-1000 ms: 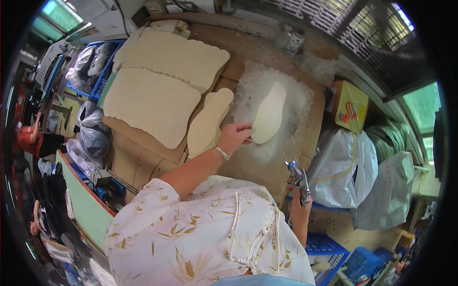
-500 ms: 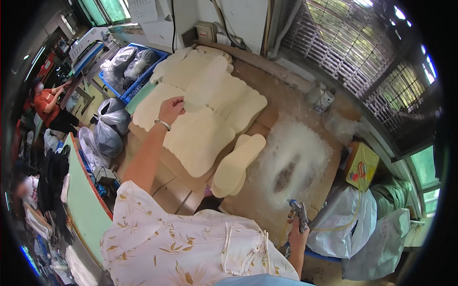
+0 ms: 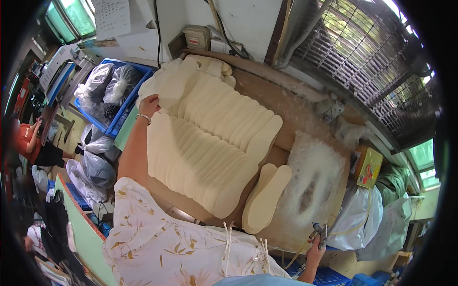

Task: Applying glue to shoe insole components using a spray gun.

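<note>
Overlapping cream insoles lie fanned out in long rows on a brown cardboard-covered table. My left hand, with a bracelet at its wrist, is at the far left end of the rows. Its fingers are pinched on the edge of a pale insole there. In my right hand, at the table's near right, is a metal spray gun with a yellowish hose. Just left of it sits a small separate pair of overlapping insoles. A whitish overspray patch with a darker middle covers the board beyond the gun.
A blue crate of bagged goods stands left of the table, with filled plastic bags on the floor. A yellow can and large white sack are at right, below a mesh-covered window. Another person works far left.
My left hand has moved left and away, from over the middle of the rows to their far left end. My view has shifted; the spray gun stays beside the overspray patch.
</note>
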A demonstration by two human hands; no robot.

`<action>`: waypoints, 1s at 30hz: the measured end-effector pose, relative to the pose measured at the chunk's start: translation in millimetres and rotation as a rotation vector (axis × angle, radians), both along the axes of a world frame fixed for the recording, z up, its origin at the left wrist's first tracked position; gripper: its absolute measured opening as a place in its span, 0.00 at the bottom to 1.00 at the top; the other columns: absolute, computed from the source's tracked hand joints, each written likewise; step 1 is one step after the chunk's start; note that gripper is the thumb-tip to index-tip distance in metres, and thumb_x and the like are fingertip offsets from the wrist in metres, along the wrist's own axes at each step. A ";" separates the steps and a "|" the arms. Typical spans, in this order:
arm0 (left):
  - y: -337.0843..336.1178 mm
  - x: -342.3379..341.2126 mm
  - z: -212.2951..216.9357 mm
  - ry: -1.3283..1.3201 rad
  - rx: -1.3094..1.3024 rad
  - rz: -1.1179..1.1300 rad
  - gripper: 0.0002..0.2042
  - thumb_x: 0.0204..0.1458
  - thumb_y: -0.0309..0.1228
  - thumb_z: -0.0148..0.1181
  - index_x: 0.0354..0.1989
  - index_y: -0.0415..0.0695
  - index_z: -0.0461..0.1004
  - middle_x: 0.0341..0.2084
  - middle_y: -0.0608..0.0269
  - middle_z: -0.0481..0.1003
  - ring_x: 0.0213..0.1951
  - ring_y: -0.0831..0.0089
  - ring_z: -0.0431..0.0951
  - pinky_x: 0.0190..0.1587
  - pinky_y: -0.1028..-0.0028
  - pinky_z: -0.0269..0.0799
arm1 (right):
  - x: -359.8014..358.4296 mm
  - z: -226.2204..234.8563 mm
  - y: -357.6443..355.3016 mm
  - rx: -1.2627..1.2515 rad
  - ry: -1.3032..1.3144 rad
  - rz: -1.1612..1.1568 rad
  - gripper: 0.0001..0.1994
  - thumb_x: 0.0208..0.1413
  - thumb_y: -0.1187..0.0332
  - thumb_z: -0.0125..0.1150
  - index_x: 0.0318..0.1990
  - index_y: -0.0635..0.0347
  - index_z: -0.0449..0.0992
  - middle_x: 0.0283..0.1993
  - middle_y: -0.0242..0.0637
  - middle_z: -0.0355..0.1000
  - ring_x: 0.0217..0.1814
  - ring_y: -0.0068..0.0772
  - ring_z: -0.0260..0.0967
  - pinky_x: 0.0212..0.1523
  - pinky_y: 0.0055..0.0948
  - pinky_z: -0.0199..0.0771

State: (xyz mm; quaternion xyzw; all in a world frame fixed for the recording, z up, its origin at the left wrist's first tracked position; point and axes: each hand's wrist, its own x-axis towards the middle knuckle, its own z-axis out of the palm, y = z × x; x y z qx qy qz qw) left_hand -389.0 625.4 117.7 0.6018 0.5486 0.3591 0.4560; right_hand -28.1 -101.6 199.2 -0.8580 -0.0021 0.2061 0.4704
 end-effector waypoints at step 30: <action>-335.3 167.8 4.6 0.204 0.354 -0.693 0.26 0.48 0.42 0.65 0.50 0.37 0.71 0.45 0.49 0.73 0.47 0.57 0.74 0.49 0.61 0.70 | 2.1 1.6 24.0 -0.020 -0.044 0.124 0.14 0.60 0.60 0.57 0.35 0.63 0.79 0.20 0.20 0.63 0.18 0.13 0.53 0.19 0.21 0.51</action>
